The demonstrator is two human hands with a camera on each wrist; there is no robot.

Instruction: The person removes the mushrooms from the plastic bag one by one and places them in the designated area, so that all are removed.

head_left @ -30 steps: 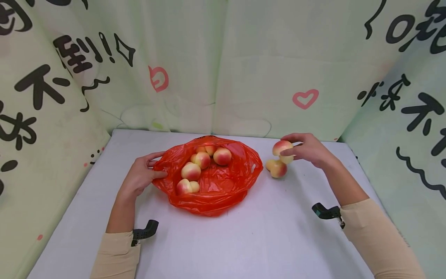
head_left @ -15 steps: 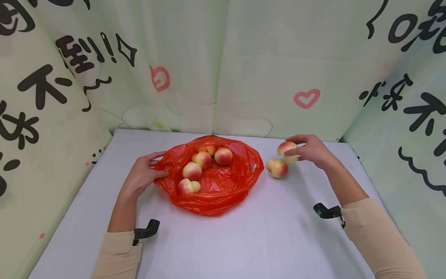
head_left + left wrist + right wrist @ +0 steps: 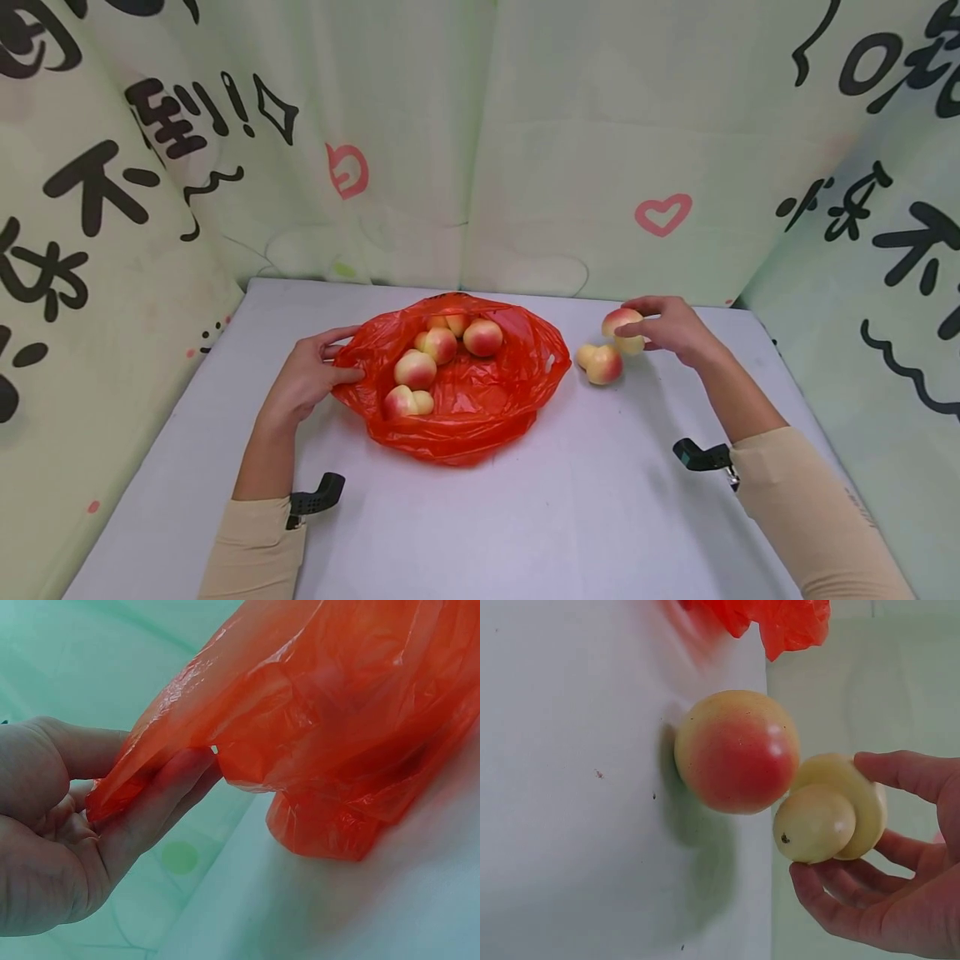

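Note:
In the head view, a red plastic bag [image 3: 480,433] lies with its mouth spread wide. Inside it are several red-and-yellow gourds [image 3: 415,369]. My left hand [image 3: 303,379] grips the bag's left rim; the left wrist view has the red film [image 3: 315,735] between thumb and fingers. To the right of the bag, my right hand [image 3: 675,333] holds a two-lobed gourd [image 3: 622,322], its small pale lobe facing the right wrist camera. Another gourd [image 3: 603,365] rests on the table just in front of the held one, its red round end large in the right wrist view.
A white-covered table [image 3: 465,525] spreads under everything. Pale green curtains [image 3: 555,150] with black lettering and pink hearts enclose the back and both sides. Each forearm wears a black wrist camera [image 3: 318,493] by the beige sleeve.
My right hand has shifted slightly to the right and down with its gourd, opening a little more space from the bag. The left hand keeps its hold; the bag stays put.

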